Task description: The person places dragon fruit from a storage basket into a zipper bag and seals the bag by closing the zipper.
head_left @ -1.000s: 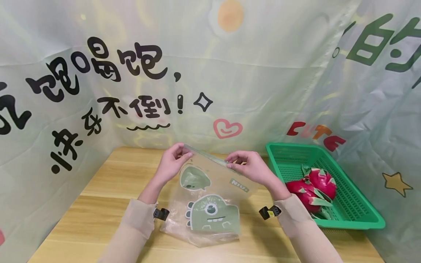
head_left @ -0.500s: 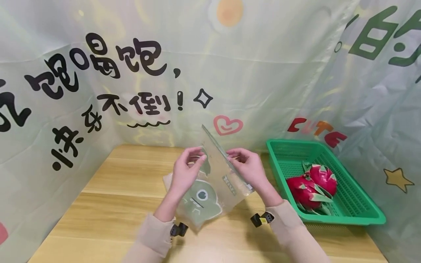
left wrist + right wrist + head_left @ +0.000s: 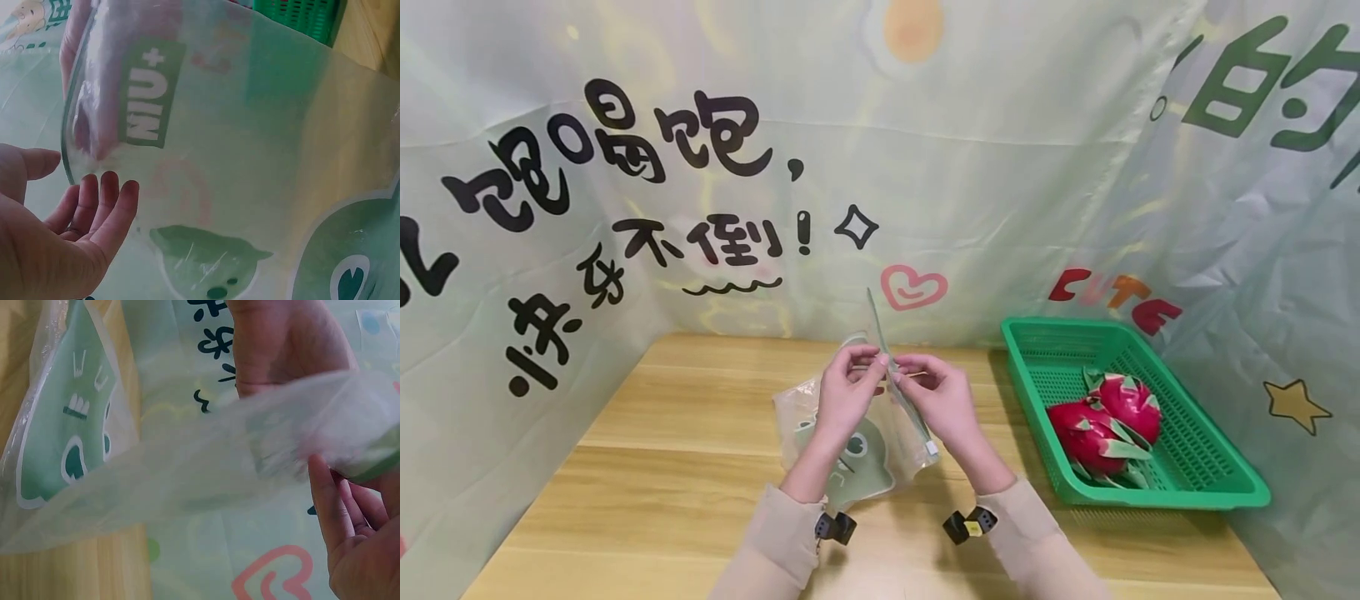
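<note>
A translucent zip bag printed with a green monster hangs between my hands, its lower part close over the table. Its green-grey zip edge runs away from me, with a white slider at the near end. My right hand pinches this edge around its middle. Opposite it, my left hand has its fingertips right at the same edge. In the left wrist view, the left thumb and fingers stand apart, the edge passing between them. The right wrist view shows the right fingers against the film.
To the right stands a green perforated basket with red dragon fruits in it. A wooden table lies under the hands. Printed cloth hangs behind and at both sides.
The left hand has come off the bag's far corner and moved right, to the zip edge beside the right hand. The bag has swung round, its zip edge now pointing away from me.
</note>
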Tool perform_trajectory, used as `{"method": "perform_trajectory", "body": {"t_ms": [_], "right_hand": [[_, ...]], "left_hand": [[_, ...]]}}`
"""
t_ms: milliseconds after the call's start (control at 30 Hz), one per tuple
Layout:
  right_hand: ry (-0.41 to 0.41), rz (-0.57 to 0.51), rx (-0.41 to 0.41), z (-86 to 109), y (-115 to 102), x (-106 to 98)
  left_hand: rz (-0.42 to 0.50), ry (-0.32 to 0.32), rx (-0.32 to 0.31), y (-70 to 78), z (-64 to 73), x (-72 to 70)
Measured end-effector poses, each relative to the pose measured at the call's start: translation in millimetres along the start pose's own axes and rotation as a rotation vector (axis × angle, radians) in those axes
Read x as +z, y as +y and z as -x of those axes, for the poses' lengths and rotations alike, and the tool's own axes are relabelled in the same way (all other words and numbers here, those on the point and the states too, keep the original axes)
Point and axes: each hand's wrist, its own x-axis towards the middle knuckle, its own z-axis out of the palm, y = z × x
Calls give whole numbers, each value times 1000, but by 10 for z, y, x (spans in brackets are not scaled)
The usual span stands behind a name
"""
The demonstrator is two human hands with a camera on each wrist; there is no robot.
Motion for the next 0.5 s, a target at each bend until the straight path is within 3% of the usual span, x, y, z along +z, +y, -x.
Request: {"method": "perform_trajectory", "body": {"t_ms": [267, 500], "right_hand": [[4, -25, 16, 20, 37, 41], [15, -102, 13, -4, 79, -16]], "left_hand": [[-3, 20, -18, -7, -4, -1], [-9, 17, -34, 26, -3, -88]]}}
